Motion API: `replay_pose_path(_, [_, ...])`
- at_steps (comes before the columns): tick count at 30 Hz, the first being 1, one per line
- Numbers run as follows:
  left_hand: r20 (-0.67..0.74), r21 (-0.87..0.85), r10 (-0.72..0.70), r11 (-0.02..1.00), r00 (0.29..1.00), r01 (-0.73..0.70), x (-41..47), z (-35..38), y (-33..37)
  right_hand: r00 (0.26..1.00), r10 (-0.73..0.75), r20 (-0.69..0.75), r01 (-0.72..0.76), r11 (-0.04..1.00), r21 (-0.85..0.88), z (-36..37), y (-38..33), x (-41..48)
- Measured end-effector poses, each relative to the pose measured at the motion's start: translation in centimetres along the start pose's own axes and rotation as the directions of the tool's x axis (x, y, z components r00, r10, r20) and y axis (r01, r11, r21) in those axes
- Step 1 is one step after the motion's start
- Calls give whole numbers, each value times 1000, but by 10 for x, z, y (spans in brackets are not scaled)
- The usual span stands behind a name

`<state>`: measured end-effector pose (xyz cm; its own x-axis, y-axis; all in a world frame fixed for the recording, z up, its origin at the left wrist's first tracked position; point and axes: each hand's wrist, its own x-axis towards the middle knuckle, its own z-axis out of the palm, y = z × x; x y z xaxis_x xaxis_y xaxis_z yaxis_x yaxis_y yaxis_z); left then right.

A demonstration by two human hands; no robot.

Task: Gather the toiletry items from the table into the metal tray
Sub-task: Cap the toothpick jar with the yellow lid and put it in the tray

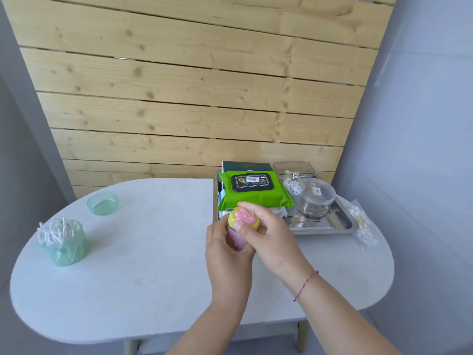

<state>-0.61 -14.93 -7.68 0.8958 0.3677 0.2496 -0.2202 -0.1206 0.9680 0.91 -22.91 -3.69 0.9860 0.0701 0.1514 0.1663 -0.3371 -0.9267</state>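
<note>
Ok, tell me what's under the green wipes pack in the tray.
White paper pokes out beneath the wipes pack, and a dark box shows behind it. The rest underneath, inside the tray, is covered.

Head view: sitting on the person's head, looking forward and down over the white table (pixel 153 252).
Facing: pointing toward the wooden slat wall (pixel 192 98) behind the table.
Nearness: hanging close above the left hand (pixel 227 257) and right hand (pixel 273 237), with the bottle (pixel 236 239) sitting mid-frame.
Framing: the wide lens is bending the table's edges and taking in the metal tray (pixel 332 221) right of centre.
Views: one alone is covering the scene.
</note>
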Motion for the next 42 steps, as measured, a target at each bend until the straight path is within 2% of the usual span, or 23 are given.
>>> replay_pose_path(3, [-27, 22, 43, 999, 999, -42, -1, 0, -1, 1000, -10, -8, 11, 999, 33, 5, 0, -3])
replay_pose_path(8, [-49, 57, 92, 994, 995, -89, -6, 1, -1, 999, -36, -22, 36, 999, -23, 4, -1, -7])
replay_pose_path(15, [-7, 85, 174, 981, 985, -173, -4, 5, -1, 996, -25, -81, 26, 1000, 16, 0, 5, -6])
replay_pose_path(21, [-47, 103, 135, 986, 990, -130, -3, 8, -3, 1000, 1, -27, 0, 999, 36, -3, 5, -3])
replay_pose_path(26, [-54, 59, 16, 998, 998, -13, -2, 10, -4, 996, 72, 51, -79, 987, 143, -1, 6, -1])
replay_pose_path(28, [-28, 2, 28, 1000, 999, -28, 0, 12, 2, 973, 191, 130, -222, 928, 299, -3, 0, -1])
replay_pose_path(31, [-4, -63, 53, 997, 999, -53, 2, 16, 12, 867, 354, 350, -485, 759, 434, -17, -4, 1])
replay_pose_path(33, [-7, -57, 73, 996, 997, -73, -1, 18, 13, 793, 371, 483, -592, 653, 472, -22, -5, 2])
replay_pose_path(35, [-4, -38, 91, 995, 996, -91, 0, 16, 10, 770, 348, 534, -633, 517, 576, -18, -5, 5])
replay_pose_path(37, [48, -22, 122, 992, 991, -121, 4, 15, 5, 796, 336, 504, -605, 406, 685, -16, -4, 9])
replay_pose_path(39, [161, -23, 112, 994, 981, -110, 8, 12, 9, 819, 332, 468, -572, 411, 710, -17, 0, 11])
replay_pose_path(40, [248, -69, 60, 997, 967, -44, 12, 9, 12, 830, 343, 439, -556, 453, 697, -20, 2, 13])
replay_pose_path(42, [444, -222, -150, 936, 883, 271, 21, 0, 21, 836, 415, 359, -544, 535, 647, -27, 4, 16])
